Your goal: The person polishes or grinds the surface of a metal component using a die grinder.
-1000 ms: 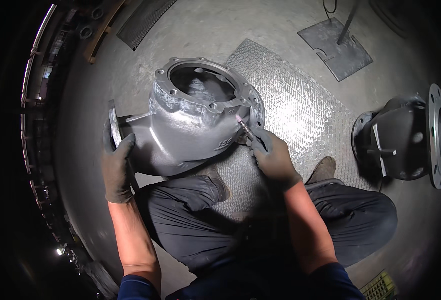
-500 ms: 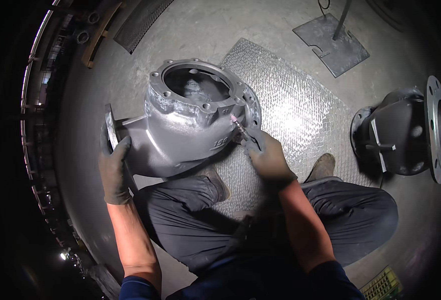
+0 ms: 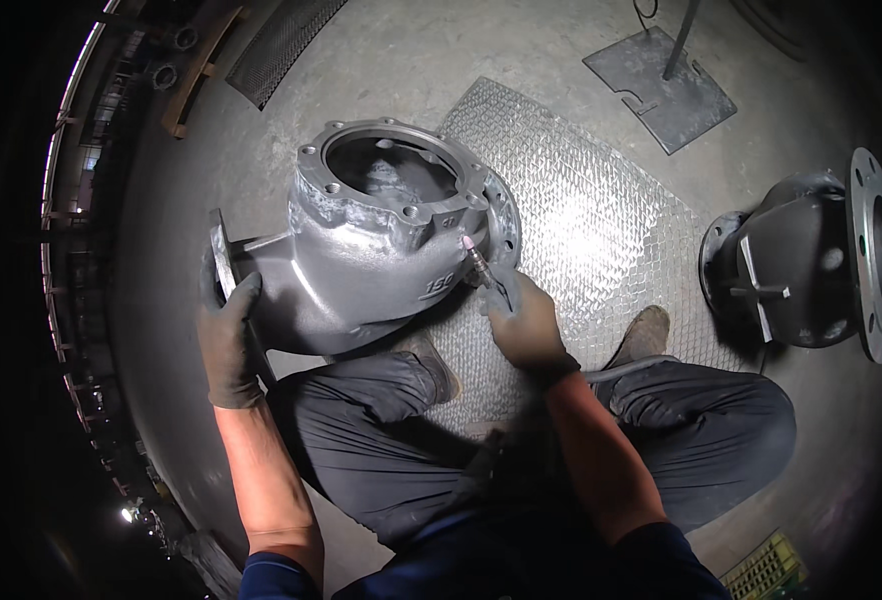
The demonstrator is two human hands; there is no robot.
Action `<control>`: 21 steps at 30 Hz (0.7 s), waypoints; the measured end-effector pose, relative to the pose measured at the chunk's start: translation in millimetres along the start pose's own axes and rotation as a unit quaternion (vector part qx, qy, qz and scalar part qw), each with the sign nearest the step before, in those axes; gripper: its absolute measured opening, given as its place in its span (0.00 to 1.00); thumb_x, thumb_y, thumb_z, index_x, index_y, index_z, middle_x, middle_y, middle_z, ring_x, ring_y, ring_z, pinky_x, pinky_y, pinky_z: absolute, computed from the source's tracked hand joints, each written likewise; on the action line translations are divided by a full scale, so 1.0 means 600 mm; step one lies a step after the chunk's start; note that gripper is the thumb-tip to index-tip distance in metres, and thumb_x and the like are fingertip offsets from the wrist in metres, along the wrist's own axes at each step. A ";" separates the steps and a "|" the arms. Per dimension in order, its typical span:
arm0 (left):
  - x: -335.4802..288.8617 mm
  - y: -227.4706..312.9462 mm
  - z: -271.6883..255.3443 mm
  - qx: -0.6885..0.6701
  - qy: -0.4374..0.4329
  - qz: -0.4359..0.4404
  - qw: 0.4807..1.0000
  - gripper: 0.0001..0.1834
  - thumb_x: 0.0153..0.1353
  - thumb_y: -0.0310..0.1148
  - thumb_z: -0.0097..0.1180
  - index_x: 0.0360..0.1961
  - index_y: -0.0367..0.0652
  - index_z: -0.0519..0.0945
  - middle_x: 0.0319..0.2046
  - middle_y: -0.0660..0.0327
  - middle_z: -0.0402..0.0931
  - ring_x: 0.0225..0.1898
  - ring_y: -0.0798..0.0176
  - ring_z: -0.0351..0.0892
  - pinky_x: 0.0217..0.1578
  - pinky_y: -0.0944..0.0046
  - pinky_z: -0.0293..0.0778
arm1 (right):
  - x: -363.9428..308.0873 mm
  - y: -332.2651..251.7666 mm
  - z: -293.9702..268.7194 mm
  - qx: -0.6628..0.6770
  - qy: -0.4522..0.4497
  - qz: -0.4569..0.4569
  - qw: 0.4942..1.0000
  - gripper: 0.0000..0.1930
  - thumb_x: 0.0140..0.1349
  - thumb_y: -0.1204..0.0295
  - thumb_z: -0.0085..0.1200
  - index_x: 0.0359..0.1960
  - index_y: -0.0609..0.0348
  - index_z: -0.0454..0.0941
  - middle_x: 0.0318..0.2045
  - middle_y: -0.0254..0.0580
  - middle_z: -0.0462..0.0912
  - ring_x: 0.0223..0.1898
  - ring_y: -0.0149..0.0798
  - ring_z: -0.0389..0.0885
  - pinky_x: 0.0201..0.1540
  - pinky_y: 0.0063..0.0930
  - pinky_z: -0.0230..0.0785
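A grey cast valve body (image 3: 361,285) stands in front of me, its round bolt-holed opening facing up. My gloved left hand (image 3: 229,335) is closed around the edge of its left flange (image 3: 223,255), thumb on the near side. In my gloved right hand (image 3: 529,325) is a slim pencil grinder (image 3: 480,268) with a pink stone tip. That tip is at the casting's right side, just under the top rim; I cannot tell whether it touches. The grinder's rear end is hidden by my hand.
A second grey valve body (image 3: 796,265) with a wide flange lies at the right. Under the work is a diamond-patterned metal plate (image 3: 601,190). A dark steel base with a post (image 3: 651,90) stands far right, and a yellow crate (image 3: 764,570) is at lower right.
My right hand and wrist have shifted slightly left and down, and the grinder's tip sits slightly lower on the casting. The left hand keeps its hold on the flange.
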State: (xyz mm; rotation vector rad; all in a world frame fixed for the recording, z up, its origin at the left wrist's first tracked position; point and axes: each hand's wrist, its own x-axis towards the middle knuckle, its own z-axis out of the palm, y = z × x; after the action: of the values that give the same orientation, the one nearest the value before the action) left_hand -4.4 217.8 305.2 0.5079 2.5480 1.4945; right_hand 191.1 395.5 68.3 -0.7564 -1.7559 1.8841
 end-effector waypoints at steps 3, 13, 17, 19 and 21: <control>-0.003 0.004 -0.002 0.019 0.002 -0.001 1.000 0.40 0.63 0.31 0.59 0.76 0.31 0.67 0.66 0.55 0.73 0.65 0.60 0.71 0.68 0.61 0.64 | 0.000 -0.022 -0.001 -0.066 0.006 -0.071 0.995 0.17 0.71 0.77 0.56 0.60 0.65 0.79 0.48 0.60 0.87 0.50 0.59 0.88 0.55 0.44 0.79; -0.003 0.007 -0.004 0.021 0.016 0.000 1.000 0.41 0.63 0.28 0.63 0.77 0.31 0.65 0.55 0.63 0.75 0.54 0.68 0.73 0.59 0.67 0.69 | -0.008 -0.036 0.021 -0.041 0.022 -0.019 0.999 0.17 0.71 0.78 0.56 0.60 0.65 0.78 0.47 0.60 0.86 0.48 0.57 0.88 0.53 0.43 0.79; 0.000 -0.001 -0.006 0.017 0.009 0.007 1.000 0.40 0.63 0.30 0.61 0.77 0.31 0.66 0.60 0.58 0.74 0.59 0.63 0.72 0.63 0.64 0.66 | -0.016 -0.016 0.040 0.021 0.025 0.021 0.999 0.16 0.71 0.78 0.55 0.59 0.65 0.79 0.46 0.58 0.86 0.47 0.55 0.88 0.52 0.43 0.79; 0.002 -0.004 -0.008 0.031 -0.001 0.010 0.999 0.40 0.63 0.31 0.60 0.76 0.31 0.67 0.67 0.54 0.73 0.66 0.58 0.71 0.69 0.61 0.63 | -0.016 -0.007 0.048 0.033 0.028 0.034 0.998 0.16 0.71 0.78 0.55 0.59 0.64 0.78 0.46 0.58 0.87 0.47 0.55 0.88 0.52 0.43 0.79; 0.003 -0.005 -0.011 0.026 -0.002 0.007 1.000 0.39 0.64 0.31 0.60 0.76 0.31 0.67 0.66 0.54 0.73 0.66 0.59 0.72 0.70 0.61 0.63 | -0.014 0.003 0.053 0.008 0.023 0.024 0.999 0.16 0.71 0.77 0.55 0.59 0.65 0.78 0.44 0.57 0.87 0.45 0.54 0.89 0.50 0.43 0.81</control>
State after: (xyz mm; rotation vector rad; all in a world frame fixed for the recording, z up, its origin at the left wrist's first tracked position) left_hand -8.3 211.8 306.1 0.5365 2.5902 1.4340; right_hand 176.4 365.9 68.6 -0.8352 -1.7073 1.8947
